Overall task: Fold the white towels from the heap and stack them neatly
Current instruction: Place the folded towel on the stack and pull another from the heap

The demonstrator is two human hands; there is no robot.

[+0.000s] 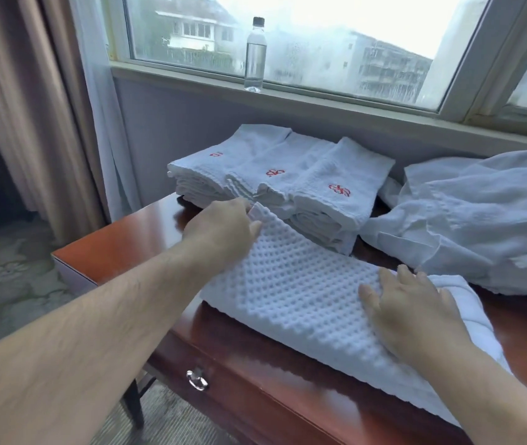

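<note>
We see a white waffle towel (pixel 288 284) lying across the near tabletop (pixel 117 248). Our left hand (pixel 223 231) has its grip pinched on the towel's far left corner. Our right hand (pixel 416 311) presses flat on the right end, grip wide, holding nothing. The folded towels (pixel 291 178) are stacked just beyond, and the heap (pixel 480 226) lies far right. A capped clear bottle (pixel 255 56) stands on the window sill (pixel 172 75); we cannot tell how full it is.

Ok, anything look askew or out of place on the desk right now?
Nothing spilled or damaged. The folded towels sit as three overlapping piles fanned along the desk, not one square stack. The water bottle stands upright on the windowsill.
</note>
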